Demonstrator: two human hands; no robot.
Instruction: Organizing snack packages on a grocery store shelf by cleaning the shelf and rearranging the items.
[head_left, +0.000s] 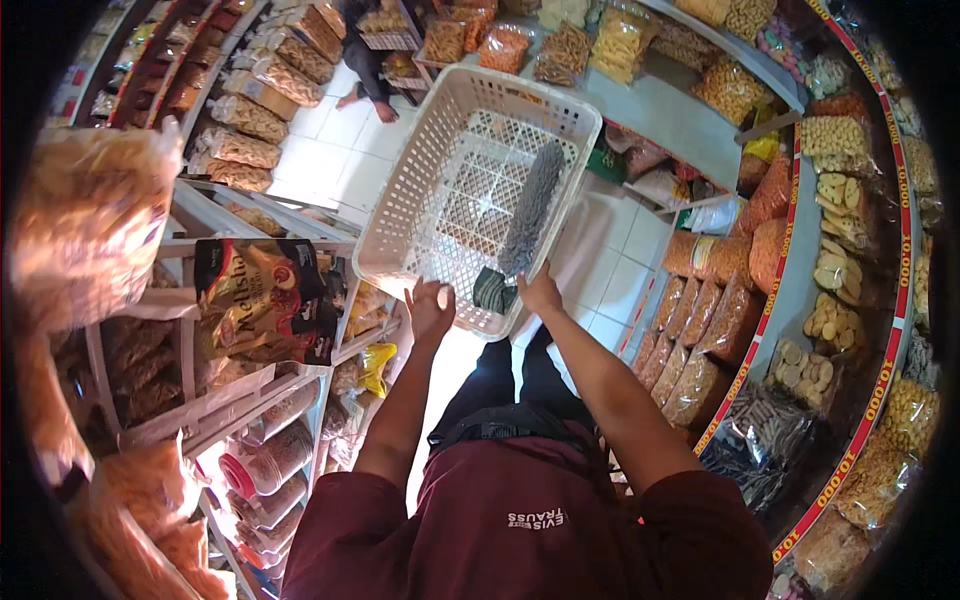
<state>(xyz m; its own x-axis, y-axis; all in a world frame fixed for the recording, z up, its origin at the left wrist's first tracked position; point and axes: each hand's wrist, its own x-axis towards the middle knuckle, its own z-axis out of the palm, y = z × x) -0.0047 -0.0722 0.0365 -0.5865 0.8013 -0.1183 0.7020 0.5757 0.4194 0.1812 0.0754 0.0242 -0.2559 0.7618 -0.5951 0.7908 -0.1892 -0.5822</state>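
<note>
A white plastic basket (409, 161) with perforated walls is in front of me, its near rim between my two hands. My left hand (430, 306) is at the near left corner, fingers at the rim. On the near right side my right hand (540, 291) grips the rim, thumb on top. Inside the basket, along its right wall, lies a fluffy grey duster (534, 206). A folded dark green striped cloth (491, 291) rests in the near right corner, below the duster.
Shelves on the right (780, 300) hold bagged snacks. To the left stand a white rack (225, 405) with jars (270, 461), a hanging pouch (262, 300) and a large snack bag (94, 225) close by. Another person's bare feet (386, 112) show on the tiled floor beyond.
</note>
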